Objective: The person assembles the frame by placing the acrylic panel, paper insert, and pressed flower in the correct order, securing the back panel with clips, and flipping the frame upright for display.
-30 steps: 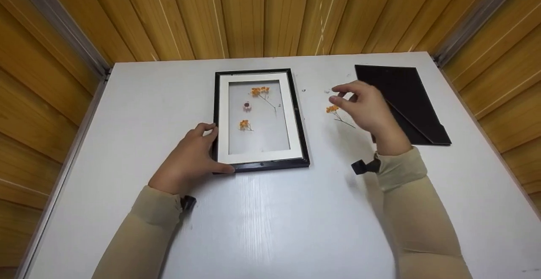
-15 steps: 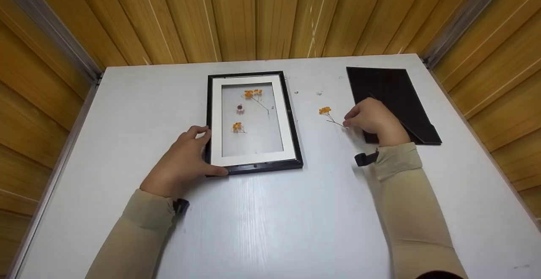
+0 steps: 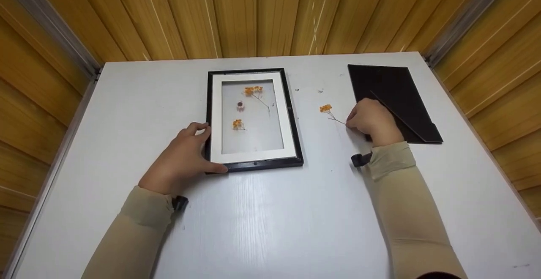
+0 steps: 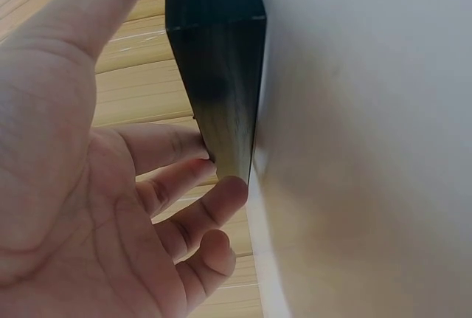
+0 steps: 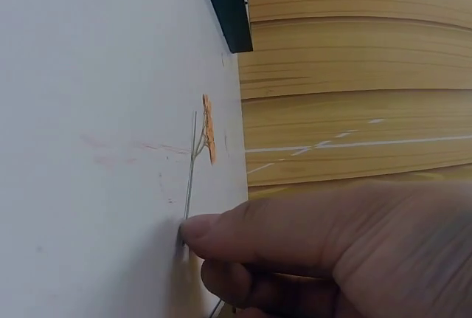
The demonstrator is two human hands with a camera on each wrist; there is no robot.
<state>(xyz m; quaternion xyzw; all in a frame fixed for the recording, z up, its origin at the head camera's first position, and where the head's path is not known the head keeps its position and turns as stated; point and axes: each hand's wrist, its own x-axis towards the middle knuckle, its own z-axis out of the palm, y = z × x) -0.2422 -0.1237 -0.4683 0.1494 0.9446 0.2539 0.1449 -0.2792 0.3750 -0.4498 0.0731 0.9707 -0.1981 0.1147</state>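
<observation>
A black picture frame (image 3: 298, 143) with a white mat lies on the table. Inside its window are two orange dried flower sprigs (image 3: 237, 124) and a small pink flower (image 3: 240, 105). My left hand (image 3: 179, 156) holds the frame's near left corner, thumb on the near edge and fingers along the left side. To the right of the frame, my right hand (image 3: 374, 122) pinches the stem end of another orange dried flower sprig (image 3: 326, 108). In the right wrist view that sprig's stem (image 5: 190, 178) runs from the thumb tip, close to the white surface.
A black backing board (image 3: 391, 80) with a diagonal flap lies beyond and right of my right hand. Small clear bits (image 3: 320, 91) are scattered between frame and board. Wood-patterned walls (image 3: 236, 17) border the white table (image 3: 253, 220) at the back and sides.
My right hand has come down and toward me from above the loose sprig to its stem end, its fingers closing there. My left hand stays at the frame's corner. The head view shifted slightly.
</observation>
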